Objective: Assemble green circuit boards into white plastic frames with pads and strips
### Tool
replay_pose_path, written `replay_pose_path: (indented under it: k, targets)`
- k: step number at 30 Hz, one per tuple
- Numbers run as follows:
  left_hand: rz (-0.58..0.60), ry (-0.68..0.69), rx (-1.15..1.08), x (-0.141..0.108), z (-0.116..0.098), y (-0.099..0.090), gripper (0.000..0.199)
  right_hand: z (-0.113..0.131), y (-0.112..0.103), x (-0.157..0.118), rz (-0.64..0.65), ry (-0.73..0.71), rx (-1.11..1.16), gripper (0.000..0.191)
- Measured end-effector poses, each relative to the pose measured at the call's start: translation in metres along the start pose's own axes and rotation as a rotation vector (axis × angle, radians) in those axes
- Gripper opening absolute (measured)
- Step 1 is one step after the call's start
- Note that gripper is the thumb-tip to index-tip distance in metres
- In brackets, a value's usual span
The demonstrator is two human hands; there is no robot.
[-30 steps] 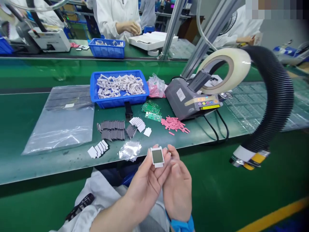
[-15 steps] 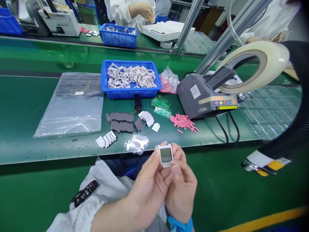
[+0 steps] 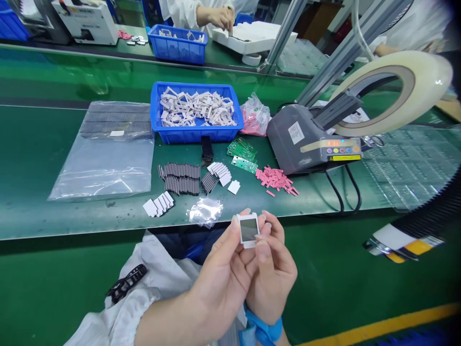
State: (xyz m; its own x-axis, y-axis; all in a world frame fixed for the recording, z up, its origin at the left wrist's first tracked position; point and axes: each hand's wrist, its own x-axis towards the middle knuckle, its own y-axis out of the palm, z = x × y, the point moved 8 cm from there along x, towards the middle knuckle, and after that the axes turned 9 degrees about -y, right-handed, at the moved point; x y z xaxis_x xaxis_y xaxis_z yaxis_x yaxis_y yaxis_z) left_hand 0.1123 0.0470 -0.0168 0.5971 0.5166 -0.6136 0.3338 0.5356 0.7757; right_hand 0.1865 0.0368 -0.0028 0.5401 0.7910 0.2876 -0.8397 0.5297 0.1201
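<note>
A small white frame with a grey screen is held up between my two hands, just in front of the table edge. My left hand grips its left side between thumb and fingers. The thumb and fingers of my right hand pinch its lower right corner. Beyond them on the table lie clear film pieces, dark strips, white square pieces, green circuit boards and pink strips.
A blue bin of white frames stands behind the parts, with a plastic bag at its left. At right are a tape dispenser and a black hose. A person's hand works across the table.
The view has shifted slightly. Both hands keep hold of the framed screen, with my right hand turned a little. Across the table, the other person's hand has lowered to the white tray.
</note>
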Motion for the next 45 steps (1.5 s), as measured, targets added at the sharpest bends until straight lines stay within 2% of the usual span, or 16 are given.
replay_pose_path:
  k: [7, 12, 16, 18, 22, 25, 31, 34, 37, 40, 43, 45]
  targets:
    - [-0.121, -0.004, -0.022, -0.004, 0.001, -0.006, 0.033, 0.010, -0.004, -0.001, -0.026, -0.132, -0.162, 0.008]
    - [-0.107, 0.001, 0.014, -0.004, 0.000, -0.008, 0.034, 0.020, 0.001, 0.001, -0.026, -0.209, -0.298, 0.008]
    - [-0.101, 0.004, 0.043, -0.004, -0.001, -0.011, 0.028, 0.024, 0.001, 0.001, -0.075, -0.230, -0.299, 0.050]
    - [-0.076, 0.003, 0.068, -0.006, -0.001, -0.010, 0.023, 0.026, 0.004, 0.002, -0.037, -0.239, -0.265, 0.058]
    - [0.021, 0.008, 0.192, -0.009, -0.003, -0.006, 0.017, 0.026, 0.015, 0.010, 0.160, -0.188, -0.226, 0.039]
    - [0.067, 0.030, 0.330, -0.013, -0.005, -0.004, 0.021, 0.025, 0.017, 0.017, 0.242, -0.110, -0.208, 0.025]
    - [0.063, 0.181, 0.705, -0.020, -0.021, -0.003, 0.034, 0.021, 0.016, 0.026, 0.341, -0.068, -0.186, 0.011]
    - [0.007, 0.258, 0.945, -0.021, -0.032, -0.009, 0.027, 0.019, 0.017, 0.029, 0.441, -0.058, -0.187, 0.008]
    - [0.061, 0.361, 1.223, -0.025, -0.040, -0.010, 0.024, 0.027, 0.020, 0.030, 0.586, -0.163, -0.232, 0.011]
    - [0.123, 0.441, 1.388, -0.029, -0.044, -0.016, 0.033, 0.036, 0.023, 0.027, 0.701, -0.324, -0.347, 0.014]
    - [0.127, 0.477, 1.378, -0.029, -0.050, -0.024, 0.043, 0.040, 0.027, 0.020, 0.744, -0.416, -0.416, 0.010]
    - [0.122, 0.441, 1.216, -0.025, -0.053, -0.029, 0.044, 0.047, 0.028, 0.017, 0.697, -0.497, -0.421, 0.008]
